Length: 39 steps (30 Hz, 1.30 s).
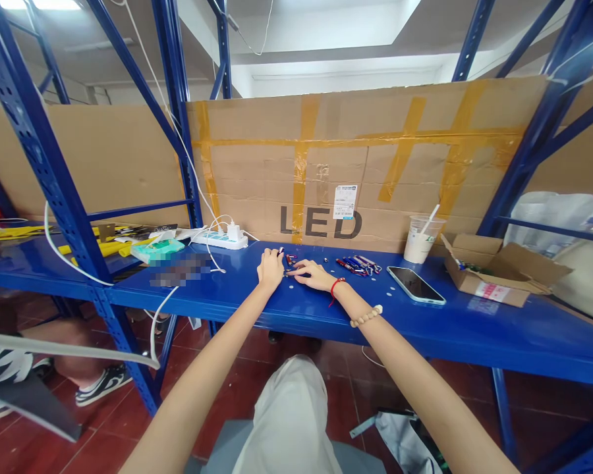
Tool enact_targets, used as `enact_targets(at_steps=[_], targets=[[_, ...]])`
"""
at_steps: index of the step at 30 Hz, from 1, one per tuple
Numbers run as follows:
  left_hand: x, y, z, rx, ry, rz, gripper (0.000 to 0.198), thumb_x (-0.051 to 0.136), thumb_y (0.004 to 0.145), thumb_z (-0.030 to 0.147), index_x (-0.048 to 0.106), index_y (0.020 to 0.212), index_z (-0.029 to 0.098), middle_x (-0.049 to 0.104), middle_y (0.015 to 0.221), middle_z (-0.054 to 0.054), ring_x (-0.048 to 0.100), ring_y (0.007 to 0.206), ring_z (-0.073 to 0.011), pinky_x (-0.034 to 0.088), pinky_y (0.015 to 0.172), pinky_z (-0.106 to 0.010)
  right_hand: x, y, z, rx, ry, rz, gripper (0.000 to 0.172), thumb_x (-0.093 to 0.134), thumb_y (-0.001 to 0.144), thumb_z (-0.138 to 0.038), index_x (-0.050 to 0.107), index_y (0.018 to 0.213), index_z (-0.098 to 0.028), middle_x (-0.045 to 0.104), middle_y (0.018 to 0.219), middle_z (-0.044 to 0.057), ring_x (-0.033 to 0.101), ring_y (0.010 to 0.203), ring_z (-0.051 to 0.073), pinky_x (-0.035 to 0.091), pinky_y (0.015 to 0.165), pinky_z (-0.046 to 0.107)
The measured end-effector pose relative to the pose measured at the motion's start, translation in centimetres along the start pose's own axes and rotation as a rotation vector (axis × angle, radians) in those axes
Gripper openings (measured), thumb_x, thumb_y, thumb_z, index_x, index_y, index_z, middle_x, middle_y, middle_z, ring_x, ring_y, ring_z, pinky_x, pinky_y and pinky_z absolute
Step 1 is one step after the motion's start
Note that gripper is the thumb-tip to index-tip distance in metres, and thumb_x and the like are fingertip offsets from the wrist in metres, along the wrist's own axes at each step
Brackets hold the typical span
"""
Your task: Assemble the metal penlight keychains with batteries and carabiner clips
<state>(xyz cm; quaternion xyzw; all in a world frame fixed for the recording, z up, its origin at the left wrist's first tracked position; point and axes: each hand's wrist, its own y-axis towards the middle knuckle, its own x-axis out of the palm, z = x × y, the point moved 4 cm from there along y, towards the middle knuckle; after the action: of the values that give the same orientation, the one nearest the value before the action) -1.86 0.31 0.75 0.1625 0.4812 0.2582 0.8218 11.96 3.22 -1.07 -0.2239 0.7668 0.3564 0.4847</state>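
My left hand (271, 266) is over the blue shelf top, its fingers curled together around a small thing whose tip shows dark at the fingertips. Close by on the right, my right hand (313, 273) rests low with its fingers stretched toward the left hand, some of them apart. Between the two hands lie a few small red and dark shiny pieces (291, 259), partly covered by the fingers. Farther right is a loose pile of small shiny metal pieces (358, 265) in red, blue, purple and silver. Tiny pale discs are scattered around it.
A phone (416, 285), a cup with a straw (422, 240) and an open cardboard box (507, 270) stand to the right. To the left are a white power strip (220, 239) with cables and a green packet (157, 250). Taped cardboard (257, 178) closes the back. Another person sits left.
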Motion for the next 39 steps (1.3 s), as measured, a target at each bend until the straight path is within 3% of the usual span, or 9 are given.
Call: enact_targets(at_steps=[4, 8, 14, 26, 39], targets=[[0.2, -0.1, 0.3, 0.068, -0.01, -0.036, 0.03, 0.03, 0.092, 0.03, 0.057, 0.1, 0.018, 0.052, 0.105, -0.01, 0.048, 0.105, -0.0215, 0.046, 0.081, -0.032, -0.4, -0.1, 0.4, -0.007, 0.026, 0.103, 0.019, 0.061, 0.077, -0.039, 0.071, 0.092, -0.033, 0.056, 0.115, 0.005, 0.048, 0.112, 0.026, 0.032, 0.098, 0.049], [0.4, -0.4, 1.2, 0.252, -0.082, -0.088, 0.027, 0.033, 0.092, 0.03, 0.056, 0.101, 0.021, 0.051, 0.102, -0.005, 0.048, 0.102, -0.0169, 0.046, 0.08, -0.027, -0.6, 0.0, 1.0, -0.045, 0.083, 0.204, 0.017, 0.068, 0.07, -0.039, 0.073, 0.079, -0.027, 0.061, 0.103, 0.006, 0.054, 0.103, 0.022, 0.039, 0.095, 0.041], [0.1, -1.0, 2.0, 0.431, -0.178, -0.13, 0.023, 0.038, 0.09, 0.03, 0.057, 0.101, 0.023, 0.052, 0.101, -0.002, 0.048, 0.101, -0.0137, 0.046, 0.079, -0.023, -0.5, 0.2, 1.1, -0.088, 0.126, 0.212, 0.013, 0.068, 0.071, -0.028, 0.073, 0.082, -0.025, 0.066, 0.095, 0.006, 0.059, 0.097, 0.021, 0.044, 0.091, 0.037], [0.4, -0.8, 1.7, 0.412, -0.209, -0.127, 0.014, 0.045, 0.085, 0.026, 0.056, 0.094, 0.025, 0.052, 0.099, 0.0, 0.052, 0.096, -0.0129, 0.047, 0.071, -0.021, -0.8, 0.0, 0.7, -0.106, 0.175, 0.213, 0.01, 0.069, 0.069, -0.024, 0.073, 0.078, -0.024, 0.067, 0.092, 0.006, 0.062, 0.092, 0.02, 0.047, 0.089, 0.035], [0.6, -0.5, 1.8, 0.408, -0.165, -0.134, 0.019, 0.04, 0.088, 0.023, 0.056, 0.098, 0.023, 0.06, 0.1, -0.001, 0.053, 0.099, -0.0153, 0.045, 0.083, -0.027, -1.2, -0.1, 0.6, -0.072, 0.274, 0.221, 0.007, 0.072, 0.064, -0.025, 0.071, 0.068, -0.02, 0.069, 0.082, 0.005, 0.064, 0.084, 0.018, 0.05, 0.081, 0.03]])
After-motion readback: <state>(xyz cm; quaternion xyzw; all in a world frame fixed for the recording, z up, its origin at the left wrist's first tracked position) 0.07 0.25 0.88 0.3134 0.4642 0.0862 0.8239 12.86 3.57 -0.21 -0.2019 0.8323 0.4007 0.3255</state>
